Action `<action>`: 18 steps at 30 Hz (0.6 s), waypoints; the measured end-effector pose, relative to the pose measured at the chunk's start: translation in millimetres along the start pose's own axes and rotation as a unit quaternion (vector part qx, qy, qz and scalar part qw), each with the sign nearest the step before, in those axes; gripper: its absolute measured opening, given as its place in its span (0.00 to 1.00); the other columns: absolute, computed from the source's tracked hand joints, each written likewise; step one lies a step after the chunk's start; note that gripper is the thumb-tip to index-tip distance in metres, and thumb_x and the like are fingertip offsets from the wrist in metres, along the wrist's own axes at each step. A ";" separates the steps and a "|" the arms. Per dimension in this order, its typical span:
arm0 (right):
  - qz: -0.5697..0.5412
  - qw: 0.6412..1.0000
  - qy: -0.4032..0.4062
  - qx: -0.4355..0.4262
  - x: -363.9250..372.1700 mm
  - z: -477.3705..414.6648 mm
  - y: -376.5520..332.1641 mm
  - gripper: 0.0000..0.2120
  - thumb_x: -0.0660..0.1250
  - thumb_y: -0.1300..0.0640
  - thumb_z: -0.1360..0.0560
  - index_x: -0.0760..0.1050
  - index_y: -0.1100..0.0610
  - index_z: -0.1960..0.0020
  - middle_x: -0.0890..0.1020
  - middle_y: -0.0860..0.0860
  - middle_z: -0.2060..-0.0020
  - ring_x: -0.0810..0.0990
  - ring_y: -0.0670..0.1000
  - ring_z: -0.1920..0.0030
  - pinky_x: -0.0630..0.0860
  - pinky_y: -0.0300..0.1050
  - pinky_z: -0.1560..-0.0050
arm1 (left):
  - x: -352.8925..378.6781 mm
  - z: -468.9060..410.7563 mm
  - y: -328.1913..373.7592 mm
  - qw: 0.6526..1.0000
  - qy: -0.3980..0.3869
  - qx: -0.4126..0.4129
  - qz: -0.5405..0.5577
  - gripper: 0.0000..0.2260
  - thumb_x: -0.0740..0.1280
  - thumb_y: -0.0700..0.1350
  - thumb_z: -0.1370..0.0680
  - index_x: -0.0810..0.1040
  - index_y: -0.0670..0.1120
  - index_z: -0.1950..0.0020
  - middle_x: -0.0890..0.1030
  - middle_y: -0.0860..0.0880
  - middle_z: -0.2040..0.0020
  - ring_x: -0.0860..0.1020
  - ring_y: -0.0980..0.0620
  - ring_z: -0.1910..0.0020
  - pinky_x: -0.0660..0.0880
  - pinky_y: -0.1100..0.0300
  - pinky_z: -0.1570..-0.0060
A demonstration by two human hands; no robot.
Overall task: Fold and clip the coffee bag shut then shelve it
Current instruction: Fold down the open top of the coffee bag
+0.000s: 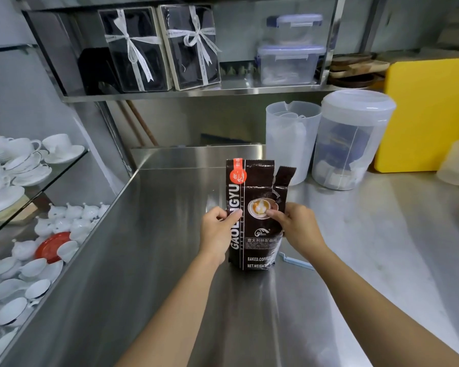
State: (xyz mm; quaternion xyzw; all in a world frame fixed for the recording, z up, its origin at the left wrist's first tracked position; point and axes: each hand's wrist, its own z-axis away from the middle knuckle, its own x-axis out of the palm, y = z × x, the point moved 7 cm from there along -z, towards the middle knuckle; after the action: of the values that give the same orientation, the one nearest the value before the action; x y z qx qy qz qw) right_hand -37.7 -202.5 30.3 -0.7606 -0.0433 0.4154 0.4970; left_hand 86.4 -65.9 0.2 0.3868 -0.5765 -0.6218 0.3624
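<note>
1. The coffee bag [252,215] is standing upright on the steel counter [170,234], its top unfolded and torn open at the right corner.
2. The left hand [217,231] is pinching the bag's left edge; the right hand [294,229] is pinching its right edge, thumb on the front.
3. The folding step is only beginning: the next move is calling for rolling the top down.
4. A pale blue clip [297,262], probably the sealing clip, is lying just beside the bag's base, partly hidden.
5. The shelf [196,94] is waiting above.
</note>
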 end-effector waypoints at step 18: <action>-0.301 0.950 -0.073 0.045 16.0 24.5 13.3 0.11 0.64 0.62 0.26 0.69 0.57 0.44 0.80 0.57 0.66 0.81 0.50 0.71 0.80 0.52 0.63 | -16.7 -5.5 -27.7 0.998 -0.031 -0.043 0.036 0.12 0.66 0.41 0.26 0.69 0.48 0.68 0.79 0.42 0.58 0.75 0.46 0.57 0.70 0.50 0.55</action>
State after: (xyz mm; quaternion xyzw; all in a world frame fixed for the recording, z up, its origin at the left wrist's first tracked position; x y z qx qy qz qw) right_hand -48.4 -183.8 6.5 -0.6565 -0.2879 0.3027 0.6281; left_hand 98.4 -51.3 -26.6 0.3307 -0.5734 -0.6444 0.3829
